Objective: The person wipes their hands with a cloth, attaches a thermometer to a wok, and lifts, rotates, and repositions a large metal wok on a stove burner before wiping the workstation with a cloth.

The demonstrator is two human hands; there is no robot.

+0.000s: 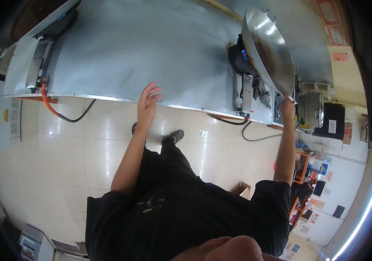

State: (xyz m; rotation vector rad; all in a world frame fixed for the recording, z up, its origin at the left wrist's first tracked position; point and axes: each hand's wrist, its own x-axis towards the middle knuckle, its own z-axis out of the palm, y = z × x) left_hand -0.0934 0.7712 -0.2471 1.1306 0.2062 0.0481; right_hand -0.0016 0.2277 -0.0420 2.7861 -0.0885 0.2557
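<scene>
A large metal wok (pixel 277 52) stands tilted over a black gas burner (pixel 240 56) at the right of the metal counter. My right hand (pixel 288 108) is closed on the wok's near edge, where the handle is hidden by the fingers. On the wok's far side a loop handle (pixel 271 16) sticks out. The inside of the wok looks brownish at the bottom; whether it holds anything I cannot tell. My left hand (pixel 148 102) is raised near the counter's front edge, fingers apart, holding nothing. A greyish cloth (pixel 264 95) lies close to the burner.
The metal counter (pixel 151 52) runs across the front. At its left end is another burner (pixel 57 24) with an orange hose (pixel 49 102). A lidded metal pot (pixel 313 111) stands at the right. A cardboard box (pixel 241 190) sits on the tiled floor (pixel 103 156).
</scene>
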